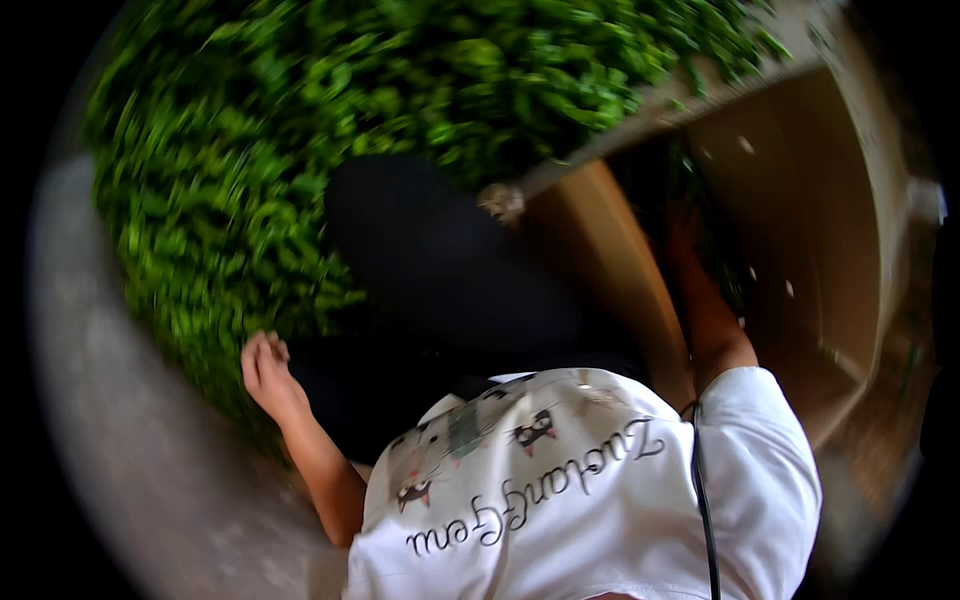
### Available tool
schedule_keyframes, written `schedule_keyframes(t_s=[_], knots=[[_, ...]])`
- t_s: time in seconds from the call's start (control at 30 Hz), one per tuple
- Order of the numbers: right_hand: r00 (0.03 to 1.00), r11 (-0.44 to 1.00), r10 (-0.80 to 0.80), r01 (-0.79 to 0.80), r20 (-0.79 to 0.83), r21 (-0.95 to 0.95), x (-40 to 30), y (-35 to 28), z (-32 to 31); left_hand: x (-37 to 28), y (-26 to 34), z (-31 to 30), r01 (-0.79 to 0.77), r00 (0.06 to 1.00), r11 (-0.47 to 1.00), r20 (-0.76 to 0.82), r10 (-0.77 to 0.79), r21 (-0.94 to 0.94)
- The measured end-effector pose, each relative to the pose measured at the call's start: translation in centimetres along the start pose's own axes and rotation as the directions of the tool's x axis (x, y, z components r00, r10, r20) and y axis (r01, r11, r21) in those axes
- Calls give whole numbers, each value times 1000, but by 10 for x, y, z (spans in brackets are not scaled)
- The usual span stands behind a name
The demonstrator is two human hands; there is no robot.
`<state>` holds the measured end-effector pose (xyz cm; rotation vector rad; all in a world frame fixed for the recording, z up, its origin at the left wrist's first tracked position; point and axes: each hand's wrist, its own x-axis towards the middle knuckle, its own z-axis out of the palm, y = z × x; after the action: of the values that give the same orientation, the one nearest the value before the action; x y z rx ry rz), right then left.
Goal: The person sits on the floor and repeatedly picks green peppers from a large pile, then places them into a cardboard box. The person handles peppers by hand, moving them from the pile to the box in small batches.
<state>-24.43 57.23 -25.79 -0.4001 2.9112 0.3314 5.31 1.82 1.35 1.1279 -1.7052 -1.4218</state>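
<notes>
A large heap of green peppers, blurred by motion, spreads before me. My left hand is at the heap's lower left edge beside my dark-clad knee, its fingers curled; whether anything is in them I cannot tell. My right arm reaches down into a cardboard box on the right. My right hand is dim and blurred in the box's shadow, near some green peppers inside, and its grip cannot be made out.
A brown box flap or wall stands between my leg and right arm. Grey floor lies at the left. A dark cord runs down my white shirt. Small pale bits dot the box's inner wall.
</notes>
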Motion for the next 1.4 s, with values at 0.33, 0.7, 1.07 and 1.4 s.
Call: schedule_keyframes(t_s=[0.33, 0.7, 1.07, 1.4], knots=[[984, 983, 32, 2, -176, 185, -37, 33, -81, 21, -86, -204, 220, 853, 975, -480, -206, -27], [649, 742, -74, 543, -757, 393, -12, -108, -281, 29, -299, -243, 350, 690, 859, -517, -506, -374], [639, 345, -636, 738, -434, 580, -126, -441, -385, 67, -327, -293, 742, 645, 414, -731, -223, 528], [-41, -75, -997, 731, -65, 678, -269, -689, -337, -14, -196, -246, 34, 839, 944, -504, -205, -328]])
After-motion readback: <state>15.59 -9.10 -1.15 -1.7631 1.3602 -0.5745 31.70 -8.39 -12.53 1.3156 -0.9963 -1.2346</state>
